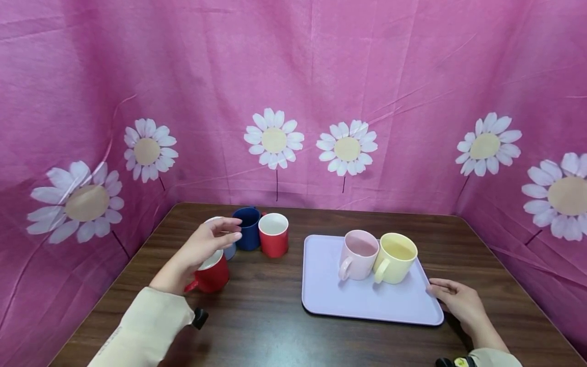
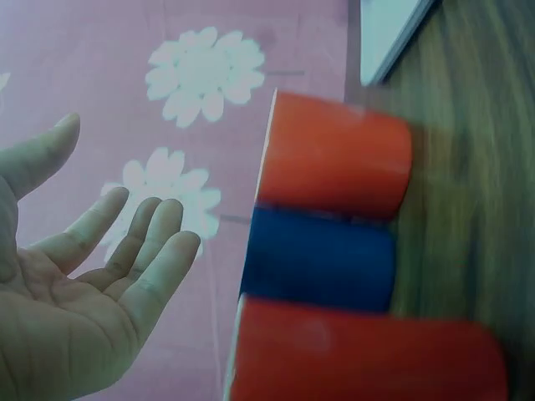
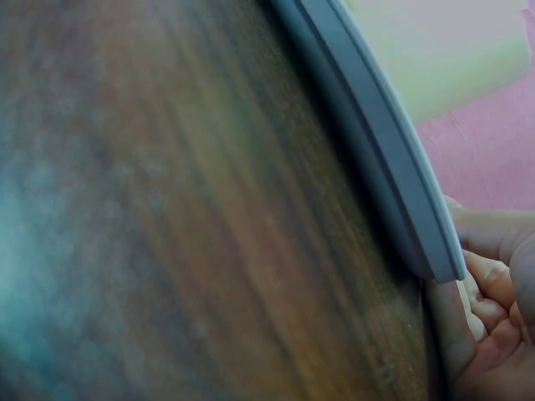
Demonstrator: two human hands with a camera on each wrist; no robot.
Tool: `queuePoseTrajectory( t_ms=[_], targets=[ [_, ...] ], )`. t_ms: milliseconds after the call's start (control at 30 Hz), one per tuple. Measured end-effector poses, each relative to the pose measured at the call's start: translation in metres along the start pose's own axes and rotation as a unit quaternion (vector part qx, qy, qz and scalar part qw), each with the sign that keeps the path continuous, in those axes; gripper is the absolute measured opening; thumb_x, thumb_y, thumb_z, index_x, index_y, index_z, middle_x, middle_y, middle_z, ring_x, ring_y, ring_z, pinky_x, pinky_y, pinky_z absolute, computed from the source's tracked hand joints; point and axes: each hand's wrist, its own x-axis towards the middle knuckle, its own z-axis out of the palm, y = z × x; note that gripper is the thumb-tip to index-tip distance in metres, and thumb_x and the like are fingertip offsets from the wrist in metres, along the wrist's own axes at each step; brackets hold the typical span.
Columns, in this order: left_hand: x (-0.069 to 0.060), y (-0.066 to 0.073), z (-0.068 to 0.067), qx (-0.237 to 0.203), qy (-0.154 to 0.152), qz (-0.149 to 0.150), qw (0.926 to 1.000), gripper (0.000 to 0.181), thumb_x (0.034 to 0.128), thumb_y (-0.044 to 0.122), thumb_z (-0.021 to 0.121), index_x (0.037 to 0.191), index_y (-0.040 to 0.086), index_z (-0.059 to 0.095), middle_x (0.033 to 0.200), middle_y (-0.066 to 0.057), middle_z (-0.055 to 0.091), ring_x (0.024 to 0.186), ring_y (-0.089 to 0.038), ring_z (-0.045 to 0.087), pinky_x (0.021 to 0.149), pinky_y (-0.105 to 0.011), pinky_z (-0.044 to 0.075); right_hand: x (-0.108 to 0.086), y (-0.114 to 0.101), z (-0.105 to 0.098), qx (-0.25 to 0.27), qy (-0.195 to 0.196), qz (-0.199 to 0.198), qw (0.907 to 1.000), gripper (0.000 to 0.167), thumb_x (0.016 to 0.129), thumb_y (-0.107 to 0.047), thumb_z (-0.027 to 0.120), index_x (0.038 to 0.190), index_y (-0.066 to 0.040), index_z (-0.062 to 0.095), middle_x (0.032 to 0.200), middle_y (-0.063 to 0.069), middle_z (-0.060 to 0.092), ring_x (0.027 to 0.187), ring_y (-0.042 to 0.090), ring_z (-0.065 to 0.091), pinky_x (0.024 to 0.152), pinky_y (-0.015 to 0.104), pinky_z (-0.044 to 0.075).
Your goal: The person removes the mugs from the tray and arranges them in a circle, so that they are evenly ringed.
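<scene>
My left hand [image 1: 208, 244] hovers over a cluster of mugs at the table's left, fingers loosely extended and holding nothing. Beneath its wrist stands a red mug [image 1: 215, 276] with a white inside. A pale grey-blue mug [image 1: 230, 251] is mostly hidden behind the hand. Just past the fingertips are a dark blue mug [image 1: 249, 234] and another red mug [image 1: 275, 243]. At the right edge of a lilac tray [image 1: 335, 300], my right hand [image 1: 460, 306] grips the rim, thumb on top and fingers below. A pink mug [image 1: 359, 262] and a yellow mug [image 1: 398, 260] stand upright on the tray, side by side.
The dark wooden table [image 1: 261, 316] carries everything. A pink cloth [image 1: 293, 76] with printed daisies hangs behind it and along both sides. Bare wood lies between the mug cluster and the tray.
</scene>
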Motion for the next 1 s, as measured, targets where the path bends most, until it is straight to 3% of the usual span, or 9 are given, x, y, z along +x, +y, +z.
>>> queuePoseTrajectory(
  t_ms=[233, 500, 1000],
  targets=[
    [0.011, -0.003, 0.031, -0.027, -0.020, 0.021, 0.9992, 0.044, 0.0903, 0.009, 0.065, 0.128, -0.009, 0.051, 0.117, -0.022, 0.059, 0.099, -0.023, 0.062, 0.085, -0.038, 0.051, -0.001, -0.002, 0.000, -0.001, -0.004, -0.002, 1.0000, 0.062, 0.087, -0.030, 0.070, 0.124, 0.015, 0.051, 0.101, 0.016, 0.069, 0.076, -0.003, 0.059, 0.068, 0.027, 0.055],
    [0.023, -0.012, 0.068, -0.048, -0.047, 0.021, 0.9975, 0.042, 0.0894, 0.009, 0.066, 0.124, -0.011, 0.053, 0.117, -0.027, 0.059, 0.097, -0.024, 0.063, 0.087, -0.045, 0.049, -0.002, -0.002, 0.000, -0.004, -0.006, -0.006, 1.0000, 0.061, 0.088, -0.029, 0.069, 0.124, 0.015, 0.051, 0.101, 0.017, 0.069, 0.076, -0.003, 0.059, 0.068, 0.025, 0.054],
    [0.043, -0.020, 0.131, -0.029, -0.084, 0.027, 0.9956, 0.038, 0.0854, 0.010, 0.070, 0.118, -0.008, 0.061, 0.102, -0.017, 0.065, 0.091, -0.023, 0.062, 0.079, -0.031, 0.052, -0.005, -0.008, -0.001, -0.007, -0.011, -0.002, 0.9999, 0.060, 0.089, -0.029, 0.068, 0.125, 0.015, 0.051, 0.103, 0.018, 0.068, 0.076, -0.004, 0.058, 0.068, 0.024, 0.054]
  ],
)
